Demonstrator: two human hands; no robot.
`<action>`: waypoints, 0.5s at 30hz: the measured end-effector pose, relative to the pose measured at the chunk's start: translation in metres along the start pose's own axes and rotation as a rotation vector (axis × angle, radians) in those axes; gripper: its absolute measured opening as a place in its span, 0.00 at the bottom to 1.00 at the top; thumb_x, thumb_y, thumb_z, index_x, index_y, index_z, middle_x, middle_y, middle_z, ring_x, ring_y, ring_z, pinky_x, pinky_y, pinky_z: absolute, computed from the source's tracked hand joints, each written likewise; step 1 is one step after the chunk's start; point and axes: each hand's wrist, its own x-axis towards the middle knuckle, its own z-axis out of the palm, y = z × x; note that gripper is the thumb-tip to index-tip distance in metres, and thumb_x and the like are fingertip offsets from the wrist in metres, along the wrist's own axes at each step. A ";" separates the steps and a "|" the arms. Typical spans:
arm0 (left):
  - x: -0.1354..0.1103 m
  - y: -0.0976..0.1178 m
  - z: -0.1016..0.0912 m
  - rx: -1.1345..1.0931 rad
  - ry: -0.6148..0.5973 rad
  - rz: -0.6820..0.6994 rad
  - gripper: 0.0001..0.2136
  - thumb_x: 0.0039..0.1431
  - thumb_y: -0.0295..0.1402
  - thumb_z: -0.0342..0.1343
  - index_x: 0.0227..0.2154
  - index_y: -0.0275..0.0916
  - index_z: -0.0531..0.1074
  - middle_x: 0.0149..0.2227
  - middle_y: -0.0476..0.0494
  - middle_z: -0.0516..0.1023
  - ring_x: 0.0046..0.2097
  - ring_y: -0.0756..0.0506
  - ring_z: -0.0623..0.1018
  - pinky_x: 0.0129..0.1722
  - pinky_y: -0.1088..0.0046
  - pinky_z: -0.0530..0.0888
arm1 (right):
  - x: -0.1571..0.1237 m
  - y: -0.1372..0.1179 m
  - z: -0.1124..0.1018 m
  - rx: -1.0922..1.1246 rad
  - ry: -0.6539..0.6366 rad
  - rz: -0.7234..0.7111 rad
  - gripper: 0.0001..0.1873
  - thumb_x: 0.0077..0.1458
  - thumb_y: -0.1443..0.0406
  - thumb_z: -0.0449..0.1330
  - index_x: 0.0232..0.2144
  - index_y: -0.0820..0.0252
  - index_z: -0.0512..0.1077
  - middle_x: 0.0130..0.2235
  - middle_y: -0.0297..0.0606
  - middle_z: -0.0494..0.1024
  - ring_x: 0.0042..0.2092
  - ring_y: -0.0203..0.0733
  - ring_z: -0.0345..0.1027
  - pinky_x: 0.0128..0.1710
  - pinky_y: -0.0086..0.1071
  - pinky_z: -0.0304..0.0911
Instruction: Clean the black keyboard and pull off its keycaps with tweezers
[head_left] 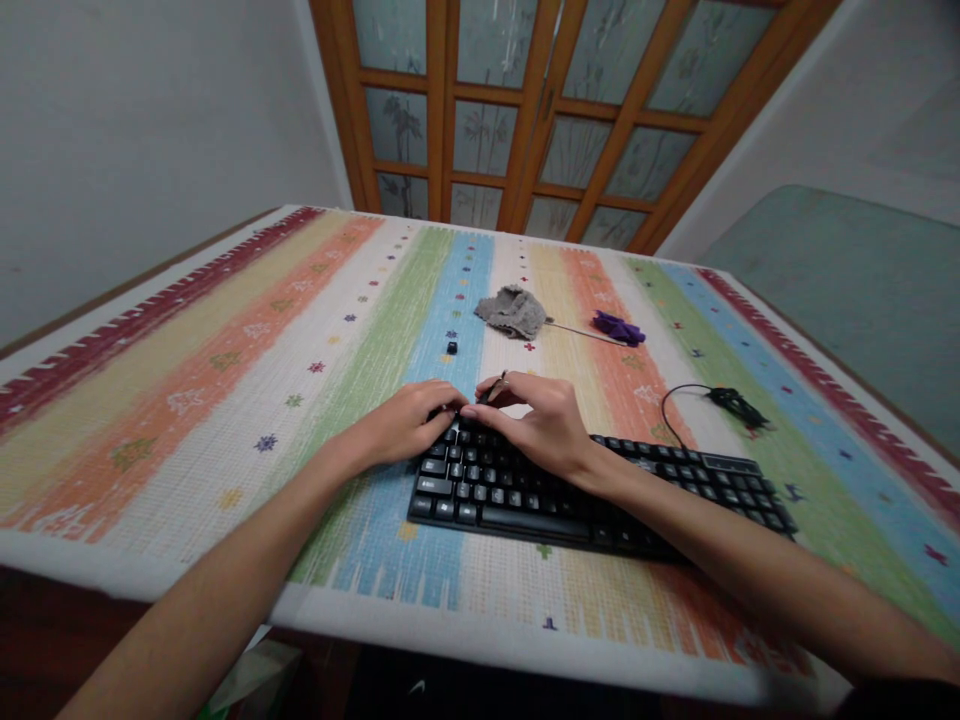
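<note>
A black keyboard (540, 510) lies on the striped tablecloth, slightly slanted, its right end farther along the table. My left hand (409, 415) grips its upper left corner with bent fingers, thumb on the near side. Over the top row of keys, my right hand (544, 415) is closed in a pinch around a small dark item (491, 390), mostly hidden by the fingers. The two hands' fingertips nearly meet there. One loose black keycap (451, 348) sits on the blue stripe beyond my left hand. My right hand and forearm cover part of the keys.
Beyond the keyboard lie a crumpled grey cloth (514, 312), a thin rod (585, 333) and a bunched purple item (619, 328). The keyboard's coiled cable (739, 407) rests on the right. The near table edge (375, 625) crosses below my arms; wood-framed glass doors (517, 110) stand behind.
</note>
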 end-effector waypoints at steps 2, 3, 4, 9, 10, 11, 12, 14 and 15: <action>0.000 -0.001 0.001 0.015 0.007 -0.010 0.08 0.67 0.28 0.48 0.38 0.39 0.73 0.40 0.42 0.80 0.44 0.42 0.79 0.48 0.60 0.74 | 0.004 0.002 0.000 0.056 -0.003 0.054 0.21 0.60 0.48 0.65 0.31 0.60 0.77 0.31 0.39 0.82 0.31 0.40 0.76 0.33 0.33 0.71; 0.000 -0.001 0.001 0.018 0.011 -0.012 0.08 0.67 0.28 0.49 0.38 0.39 0.73 0.40 0.42 0.80 0.44 0.42 0.79 0.48 0.60 0.74 | 0.006 0.003 0.000 0.074 -0.001 0.088 0.22 0.59 0.47 0.65 0.32 0.61 0.78 0.30 0.38 0.82 0.30 0.40 0.76 0.33 0.32 0.71; 0.000 -0.002 0.002 0.018 0.014 -0.009 0.08 0.67 0.28 0.49 0.39 0.39 0.73 0.41 0.41 0.80 0.44 0.42 0.79 0.48 0.60 0.74 | 0.008 0.005 0.000 0.082 0.003 0.120 0.22 0.59 0.47 0.65 0.32 0.61 0.78 0.29 0.38 0.81 0.30 0.39 0.75 0.32 0.32 0.70; -0.001 -0.003 0.003 0.003 0.031 0.010 0.09 0.67 0.27 0.48 0.42 0.38 0.73 0.44 0.40 0.81 0.46 0.42 0.79 0.49 0.60 0.75 | 0.021 0.011 0.002 0.085 -0.016 0.188 0.25 0.55 0.44 0.67 0.29 0.62 0.77 0.25 0.36 0.79 0.27 0.37 0.71 0.28 0.30 0.64; -0.001 -0.003 0.003 0.005 0.030 0.008 0.09 0.67 0.27 0.48 0.42 0.38 0.73 0.44 0.40 0.81 0.46 0.42 0.80 0.49 0.60 0.75 | 0.024 0.011 0.003 0.089 -0.031 0.196 0.25 0.55 0.44 0.66 0.28 0.62 0.77 0.25 0.36 0.78 0.27 0.37 0.70 0.27 0.30 0.63; -0.001 -0.003 0.003 0.008 0.029 0.006 0.09 0.67 0.27 0.48 0.41 0.38 0.73 0.43 0.41 0.81 0.45 0.43 0.80 0.49 0.61 0.75 | 0.026 0.012 0.003 0.094 -0.049 0.205 0.26 0.55 0.44 0.66 0.28 0.62 0.78 0.25 0.35 0.78 0.27 0.37 0.70 0.27 0.30 0.62; -0.001 -0.003 0.003 0.012 0.028 0.005 0.08 0.66 0.26 0.49 0.40 0.38 0.73 0.42 0.41 0.81 0.45 0.43 0.80 0.49 0.61 0.75 | 0.028 0.012 0.003 0.098 -0.068 0.211 0.26 0.55 0.43 0.66 0.28 0.62 0.78 0.25 0.35 0.78 0.27 0.37 0.70 0.28 0.30 0.62; -0.001 -0.003 0.003 0.019 0.028 0.004 0.08 0.65 0.26 0.49 0.40 0.38 0.74 0.42 0.41 0.81 0.45 0.43 0.80 0.49 0.61 0.75 | 0.031 0.012 0.002 0.103 -0.098 0.215 0.26 0.56 0.43 0.65 0.28 0.62 0.78 0.25 0.36 0.78 0.27 0.37 0.70 0.28 0.30 0.62; 0.000 -0.003 0.003 0.022 0.028 0.002 0.08 0.65 0.26 0.49 0.40 0.38 0.74 0.42 0.41 0.81 0.45 0.43 0.80 0.49 0.61 0.75 | 0.032 0.011 0.001 0.103 -0.105 0.214 0.26 0.56 0.43 0.65 0.28 0.62 0.78 0.25 0.36 0.78 0.27 0.37 0.70 0.29 0.30 0.62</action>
